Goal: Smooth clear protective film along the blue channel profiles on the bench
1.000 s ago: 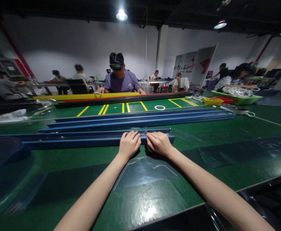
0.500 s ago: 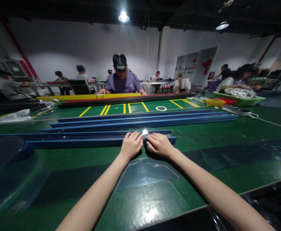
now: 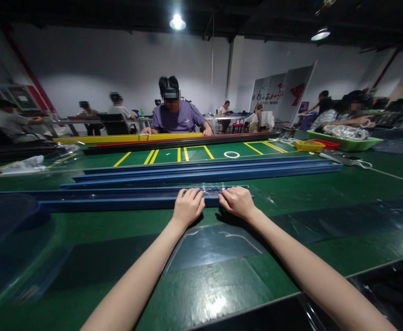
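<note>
A long blue channel-shaped rail (image 3: 118,203) lies across the green tabletop in front of me. Near its right end, my left hand (image 3: 189,205) is closed over it, with fingers curled across the front wall. A short gap to the right, my right hand (image 3: 238,202) is closed over the same rail, close to its tip. Shiny clear film (image 3: 212,188) shows in the channel between the hands. Whether the fingers also pinch this film is hidden. Behind this rail lie more blue rails (image 3: 201,174), apart from both hands.
Clear sheets (image 3: 218,243) lie flat on the green table (image 3: 132,280). A dark blue tub-like object (image 3: 8,230) stands at left. Farther off are yellow rails (image 3: 118,139), a white ring (image 3: 231,155), a green basket (image 3: 360,144) and a co-worker (image 3: 178,117) opposite.
My right hand has slid a little to the right along the rail, widening the gap between my hands. More clear film shows there. My left hand has hardly moved.
</note>
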The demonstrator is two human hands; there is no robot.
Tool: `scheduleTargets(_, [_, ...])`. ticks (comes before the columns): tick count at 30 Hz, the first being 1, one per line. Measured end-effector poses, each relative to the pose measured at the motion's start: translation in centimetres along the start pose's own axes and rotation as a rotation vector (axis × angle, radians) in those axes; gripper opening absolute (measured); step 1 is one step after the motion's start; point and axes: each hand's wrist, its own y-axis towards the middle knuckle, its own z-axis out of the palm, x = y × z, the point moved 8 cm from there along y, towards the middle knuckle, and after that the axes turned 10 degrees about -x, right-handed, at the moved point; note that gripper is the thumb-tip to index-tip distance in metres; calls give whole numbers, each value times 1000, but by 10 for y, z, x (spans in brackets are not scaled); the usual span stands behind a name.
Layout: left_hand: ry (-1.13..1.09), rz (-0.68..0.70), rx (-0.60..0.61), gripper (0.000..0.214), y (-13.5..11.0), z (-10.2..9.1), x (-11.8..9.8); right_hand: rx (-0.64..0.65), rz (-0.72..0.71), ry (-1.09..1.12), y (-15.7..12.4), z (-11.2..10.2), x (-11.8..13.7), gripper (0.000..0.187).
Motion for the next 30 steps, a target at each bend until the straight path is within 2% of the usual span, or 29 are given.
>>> scheduleTargets(3, [-31, 59, 31, 25, -1, 4, -5, 24, -75, 101, 0, 2, 15, 32])
scheduleTargets(6, [-12, 42, 25, 25, -1, 4, -4, 42, -101, 156, -1, 4, 20, 29])
scheduleTargets(13, [119, -61, 4, 27, 0, 0, 6, -66, 92, -29, 0, -3, -5, 36])
scheduleTargets(21, [13, 148, 46, 27, 0, 5, -13, -40, -36, 23, 1, -1, 15, 30])
scheduleTargets(27, [99, -12, -19, 25, 2, -1, 1, -61, 37, -11, 3, -5, 2, 33])
scheduleTargets(30, [149, -30, -33, 24, 2, -3, 3, -76, 56, -26, 2, -6, -2, 34])
